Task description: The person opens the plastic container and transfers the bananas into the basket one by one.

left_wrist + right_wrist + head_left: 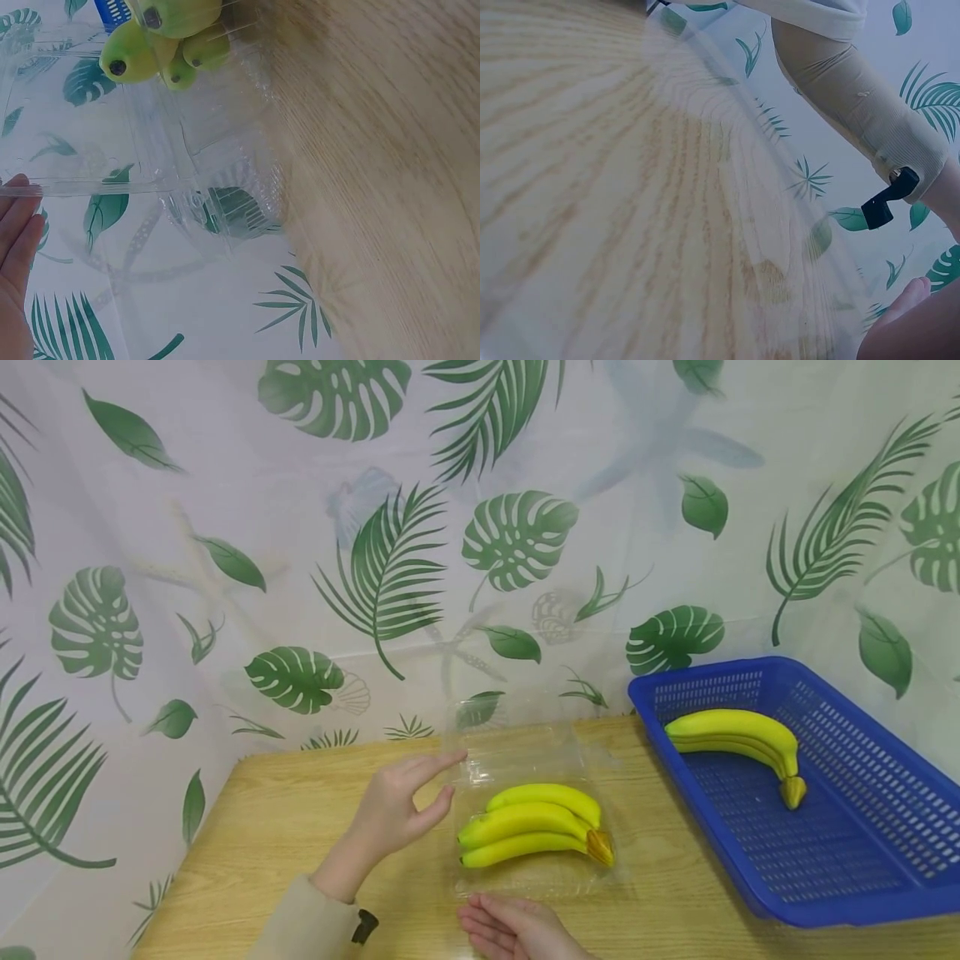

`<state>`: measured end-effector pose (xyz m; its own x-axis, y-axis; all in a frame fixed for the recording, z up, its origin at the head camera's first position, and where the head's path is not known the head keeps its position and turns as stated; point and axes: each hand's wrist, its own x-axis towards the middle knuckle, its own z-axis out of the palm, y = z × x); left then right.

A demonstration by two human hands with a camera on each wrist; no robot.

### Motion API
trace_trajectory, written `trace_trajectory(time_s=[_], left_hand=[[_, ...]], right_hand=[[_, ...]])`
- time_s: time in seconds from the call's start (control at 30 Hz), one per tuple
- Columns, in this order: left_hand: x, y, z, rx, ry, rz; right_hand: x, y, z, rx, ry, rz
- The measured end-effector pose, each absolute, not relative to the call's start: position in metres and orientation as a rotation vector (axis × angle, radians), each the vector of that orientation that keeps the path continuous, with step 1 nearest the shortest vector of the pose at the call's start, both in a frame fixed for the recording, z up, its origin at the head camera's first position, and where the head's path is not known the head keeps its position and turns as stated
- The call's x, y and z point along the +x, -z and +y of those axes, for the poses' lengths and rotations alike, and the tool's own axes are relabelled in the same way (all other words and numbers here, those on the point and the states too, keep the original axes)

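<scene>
A bunch of yellow bananas (532, 831) lies in a clear plastic clamshell box (547, 887), stems toward the right. The box's transparent lid (517, 756) stands raised at the back. My left hand (393, 806) is at the lid's left side, its fingertips right at the rim in the left wrist view, thumb apart from the fingers. Below the box's front edge is my right hand (517, 927), its fingers loosely bent and pointing left. Only part of that hand (915, 322) shows at the lower right of the right wrist view.
To the right stands a blue plastic basket (697, 814) with perforated sides, holding another bunch of bananas (738, 735). Both box and basket rest on a wood-grain table (285, 810). A leaf-patterned sheet (480, 635) hangs behind the table and along its left side.
</scene>
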<state>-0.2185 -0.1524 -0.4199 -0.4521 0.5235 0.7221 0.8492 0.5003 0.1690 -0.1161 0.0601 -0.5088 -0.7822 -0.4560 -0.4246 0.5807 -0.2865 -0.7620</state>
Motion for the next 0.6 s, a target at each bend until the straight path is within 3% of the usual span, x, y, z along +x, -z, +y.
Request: trace_trajectory(time_s=[0.6], left_hand=[[-0.230,0.422,-0.150,-1.004,1.009,-2.189]], right_hand=[[-0.115,0.509,0.059,0.165,2.115,1.292]])
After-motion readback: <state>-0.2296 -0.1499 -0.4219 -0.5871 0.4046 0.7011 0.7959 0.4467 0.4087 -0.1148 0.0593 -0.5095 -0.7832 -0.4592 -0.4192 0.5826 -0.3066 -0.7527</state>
